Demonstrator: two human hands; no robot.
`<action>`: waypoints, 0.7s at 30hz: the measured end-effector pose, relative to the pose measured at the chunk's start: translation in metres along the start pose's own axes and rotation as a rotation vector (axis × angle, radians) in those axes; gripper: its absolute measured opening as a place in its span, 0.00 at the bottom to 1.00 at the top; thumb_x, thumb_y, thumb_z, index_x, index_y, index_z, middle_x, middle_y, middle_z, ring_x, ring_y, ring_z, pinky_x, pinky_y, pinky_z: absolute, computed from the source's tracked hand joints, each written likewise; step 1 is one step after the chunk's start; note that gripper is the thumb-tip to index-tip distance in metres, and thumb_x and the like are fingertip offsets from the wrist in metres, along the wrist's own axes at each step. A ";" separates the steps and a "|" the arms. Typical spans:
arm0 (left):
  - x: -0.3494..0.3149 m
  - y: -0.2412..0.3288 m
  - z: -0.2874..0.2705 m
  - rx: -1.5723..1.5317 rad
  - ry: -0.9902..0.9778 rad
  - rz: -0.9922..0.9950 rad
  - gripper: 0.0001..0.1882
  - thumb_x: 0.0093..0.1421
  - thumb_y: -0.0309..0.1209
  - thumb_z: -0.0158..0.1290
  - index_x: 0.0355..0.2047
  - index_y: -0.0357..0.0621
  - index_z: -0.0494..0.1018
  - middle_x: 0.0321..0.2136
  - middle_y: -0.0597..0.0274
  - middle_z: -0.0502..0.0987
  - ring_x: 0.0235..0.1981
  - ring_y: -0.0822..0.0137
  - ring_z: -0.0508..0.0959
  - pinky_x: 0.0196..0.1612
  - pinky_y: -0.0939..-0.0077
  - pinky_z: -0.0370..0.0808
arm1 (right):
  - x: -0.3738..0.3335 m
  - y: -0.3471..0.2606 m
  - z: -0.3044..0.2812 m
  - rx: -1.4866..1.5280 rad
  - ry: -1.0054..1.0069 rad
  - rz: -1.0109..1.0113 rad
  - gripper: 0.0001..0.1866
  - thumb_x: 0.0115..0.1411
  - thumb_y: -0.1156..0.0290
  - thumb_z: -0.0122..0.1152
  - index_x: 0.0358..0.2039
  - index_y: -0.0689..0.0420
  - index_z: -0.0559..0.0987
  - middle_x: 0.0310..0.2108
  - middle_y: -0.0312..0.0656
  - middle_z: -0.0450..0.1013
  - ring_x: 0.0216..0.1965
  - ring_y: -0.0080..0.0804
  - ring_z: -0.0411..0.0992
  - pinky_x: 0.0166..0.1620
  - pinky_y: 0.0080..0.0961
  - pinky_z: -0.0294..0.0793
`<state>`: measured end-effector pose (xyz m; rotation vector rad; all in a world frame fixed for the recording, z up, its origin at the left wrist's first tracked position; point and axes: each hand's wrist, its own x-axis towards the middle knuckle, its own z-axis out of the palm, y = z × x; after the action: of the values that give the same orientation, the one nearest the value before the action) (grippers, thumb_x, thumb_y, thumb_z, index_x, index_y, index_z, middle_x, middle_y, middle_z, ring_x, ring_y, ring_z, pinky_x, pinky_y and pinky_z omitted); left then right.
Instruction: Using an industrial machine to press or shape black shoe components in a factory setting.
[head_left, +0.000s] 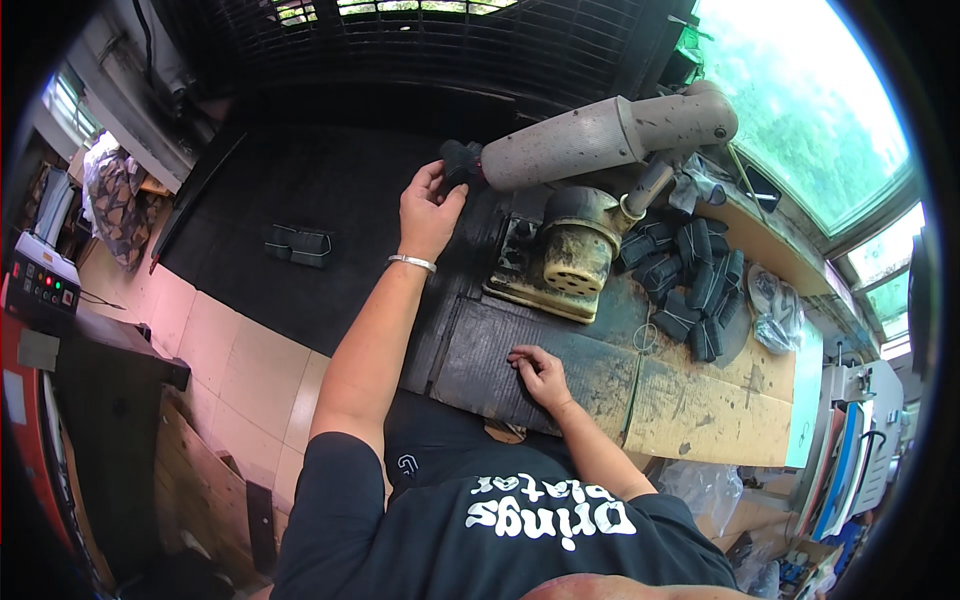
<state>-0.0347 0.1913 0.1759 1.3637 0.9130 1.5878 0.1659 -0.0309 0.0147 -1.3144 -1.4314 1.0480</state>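
Observation:
My left hand reaches forward, its fingers and thumb closed on a dark bundle. That bundle is against or just beside the narrow end of a grey cylindrical machine head, where a small red spot shows. My right hand rests on the black-stained cardboard, fingers loosely bent and apart with nothing visible in them. Another dark bundle, wrapped with a thin pale band, lies on the black surface to the left. Many similar banded bundles are heaped at the right.
A dirty cream-coloured machine base with a perforated round housing stands between my hands and the heap. Right of the heap lies a clear plastic bag. A control box with lit buttons is at far left; a window is at upper right.

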 end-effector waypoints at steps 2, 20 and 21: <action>0.000 -0.002 0.001 0.006 -0.022 -0.011 0.24 0.56 0.23 0.59 0.52 0.28 0.69 0.43 0.57 0.80 0.38 0.78 0.78 0.41 0.84 0.74 | 0.000 0.000 0.000 -0.014 -0.002 -0.007 0.10 0.62 0.80 0.53 0.43 0.64 0.78 0.34 0.45 0.80 0.35 0.30 0.80 0.41 0.23 0.78; -0.025 0.005 -0.006 -0.066 -0.147 -0.071 0.20 0.57 0.20 0.56 0.51 0.30 0.70 0.42 0.60 0.79 0.39 0.77 0.77 0.43 0.84 0.74 | 0.000 -0.001 0.001 -0.013 -0.003 -0.009 0.10 0.61 0.80 0.53 0.43 0.64 0.78 0.34 0.44 0.80 0.35 0.30 0.80 0.41 0.24 0.78; -0.025 0.007 -0.005 -0.066 -0.147 -0.071 0.20 0.57 0.20 0.56 0.51 0.30 0.70 0.42 0.60 0.79 0.39 0.77 0.77 0.43 0.84 0.74 | 0.000 -0.001 0.000 -0.014 0.000 -0.014 0.10 0.61 0.80 0.53 0.43 0.64 0.78 0.34 0.43 0.80 0.35 0.29 0.79 0.41 0.23 0.78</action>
<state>-0.0392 0.1661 0.1718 1.3674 0.8046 1.4323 0.1652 -0.0308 0.0155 -1.3126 -1.4488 1.0298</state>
